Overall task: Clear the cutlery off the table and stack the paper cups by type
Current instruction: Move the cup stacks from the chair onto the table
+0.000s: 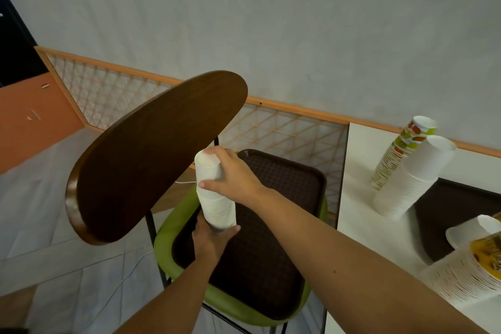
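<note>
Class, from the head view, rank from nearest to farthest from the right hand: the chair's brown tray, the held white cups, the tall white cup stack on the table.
1. The held white cups: gripped at the top by the right hand.
2. The brown tray: just below, on the chair.
3. The tall white cup stack: far right, on the table.

My left hand (pixel 210 243): forearm extended forward, fingers curled round the foot of the cup stack (pixel 217 206). My right hand (pixel 234 177): arm extended from the right, fingers wrapped round its top.
</note>
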`<control>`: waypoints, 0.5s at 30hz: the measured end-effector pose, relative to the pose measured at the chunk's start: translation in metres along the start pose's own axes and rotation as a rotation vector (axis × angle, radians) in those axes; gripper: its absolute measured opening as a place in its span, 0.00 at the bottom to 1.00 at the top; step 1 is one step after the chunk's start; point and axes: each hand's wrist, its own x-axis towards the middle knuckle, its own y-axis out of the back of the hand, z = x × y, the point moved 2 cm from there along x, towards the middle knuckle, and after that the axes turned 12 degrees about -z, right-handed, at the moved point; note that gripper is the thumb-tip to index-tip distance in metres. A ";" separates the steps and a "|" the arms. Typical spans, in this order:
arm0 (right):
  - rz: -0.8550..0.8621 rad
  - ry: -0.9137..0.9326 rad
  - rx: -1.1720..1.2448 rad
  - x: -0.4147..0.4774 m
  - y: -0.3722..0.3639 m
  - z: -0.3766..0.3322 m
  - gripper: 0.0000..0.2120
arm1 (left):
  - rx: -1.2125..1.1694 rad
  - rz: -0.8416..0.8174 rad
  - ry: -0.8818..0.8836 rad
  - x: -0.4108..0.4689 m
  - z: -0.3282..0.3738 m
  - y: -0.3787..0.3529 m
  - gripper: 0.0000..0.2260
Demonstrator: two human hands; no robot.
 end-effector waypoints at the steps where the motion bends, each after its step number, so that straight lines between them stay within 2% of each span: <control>1: 0.012 0.003 0.001 0.001 -0.001 -0.001 0.31 | -0.008 0.001 -0.007 0.000 0.001 -0.001 0.40; 5: 0.034 0.020 -0.010 0.002 0.000 0.000 0.29 | -0.016 0.041 -0.018 -0.001 0.001 -0.001 0.38; 15: 0.120 -0.023 0.024 -0.022 0.033 0.011 0.29 | 0.020 0.000 -0.158 -0.004 0.019 -0.022 0.38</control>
